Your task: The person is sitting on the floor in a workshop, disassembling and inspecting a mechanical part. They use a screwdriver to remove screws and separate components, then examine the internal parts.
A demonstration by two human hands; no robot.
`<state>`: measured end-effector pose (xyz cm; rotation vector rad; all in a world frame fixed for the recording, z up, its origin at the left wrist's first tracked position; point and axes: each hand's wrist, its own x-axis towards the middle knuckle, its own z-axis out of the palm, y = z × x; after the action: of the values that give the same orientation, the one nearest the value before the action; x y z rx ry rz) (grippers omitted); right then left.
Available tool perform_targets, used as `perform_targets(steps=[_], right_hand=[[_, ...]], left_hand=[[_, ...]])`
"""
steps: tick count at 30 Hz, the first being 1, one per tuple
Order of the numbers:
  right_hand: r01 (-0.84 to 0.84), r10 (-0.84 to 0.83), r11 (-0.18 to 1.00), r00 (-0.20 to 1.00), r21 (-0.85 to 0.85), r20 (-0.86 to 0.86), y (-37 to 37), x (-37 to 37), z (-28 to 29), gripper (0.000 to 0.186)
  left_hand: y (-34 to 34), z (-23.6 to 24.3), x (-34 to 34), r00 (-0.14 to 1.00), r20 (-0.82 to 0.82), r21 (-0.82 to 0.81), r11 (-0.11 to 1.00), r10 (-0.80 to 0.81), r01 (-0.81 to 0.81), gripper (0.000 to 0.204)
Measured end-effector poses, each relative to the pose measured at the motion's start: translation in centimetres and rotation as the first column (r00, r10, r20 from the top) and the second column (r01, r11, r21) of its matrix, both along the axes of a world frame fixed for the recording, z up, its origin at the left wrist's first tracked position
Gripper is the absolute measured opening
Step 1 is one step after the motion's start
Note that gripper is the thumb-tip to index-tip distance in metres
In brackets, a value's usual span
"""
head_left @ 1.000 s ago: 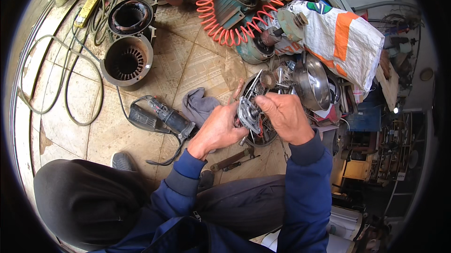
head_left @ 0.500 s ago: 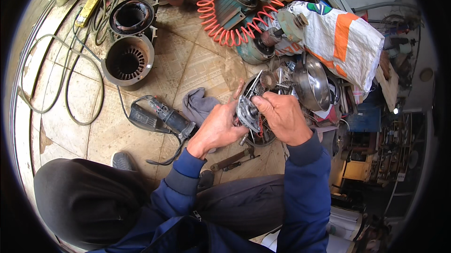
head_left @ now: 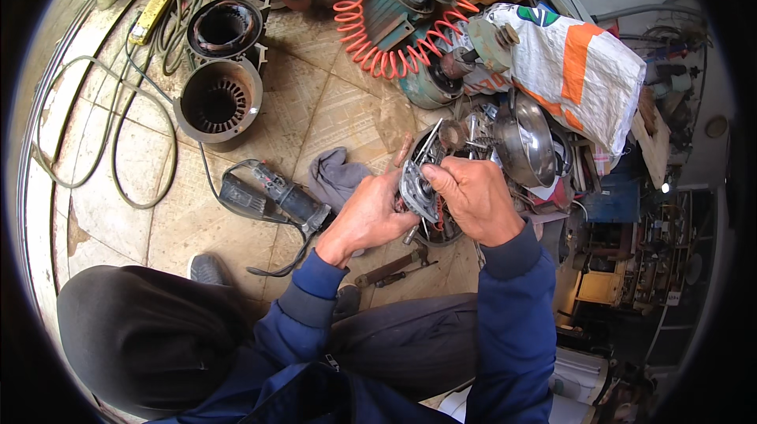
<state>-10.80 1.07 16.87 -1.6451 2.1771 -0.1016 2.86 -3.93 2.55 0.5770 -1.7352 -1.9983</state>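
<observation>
Gripping a flanged grey metal part point(head_left: 418, 194) are left fingers point(head_left: 402, 221).

White woven plastic sack with orange band point(head_left: 583, 81): green-and-white emblem point(head_left: 537, 16) near its upper edge; big orange lettering point(head_left: 490, 82) on the lower left part, partly covered, no full word. Small white rectangular tag point(head_left: 673, 298) by the dark shelving point(head_left: 670, 326), right: dark characters, too small to read. Tan patterned floor point(head_left: 347, 109): faint print-like lines, illegible.
</observation>
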Motion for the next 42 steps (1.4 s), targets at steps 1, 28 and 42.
perform_targets(steps=[1,28,42], right_hand=[[-0.016,0.017,0.999,1.000,-0.045,0.020,0.0,0.1,0.0,0.031],[-0.158,0.158,0.977,0.987,-0.140,-0.013,0.1,0.3,-0.2,0.024],[-0.089,0.089,0.984,0.996,-0.155,-0.002,0.2,0.7,-0.3,0.026]], left_hand=[[0.2,-0.3,-0.1,1.000,-0.017,0.003,1.000,0.015,-0.015,0.034],[0.1,0.0,0.0,1.000,-0.012,0.023,1.000,0.003,-0.003,0.033],[0.8,-0.7,-0.4,0.986,-0.096,-0.157,0.976,0.138,-0.152,0.050]])
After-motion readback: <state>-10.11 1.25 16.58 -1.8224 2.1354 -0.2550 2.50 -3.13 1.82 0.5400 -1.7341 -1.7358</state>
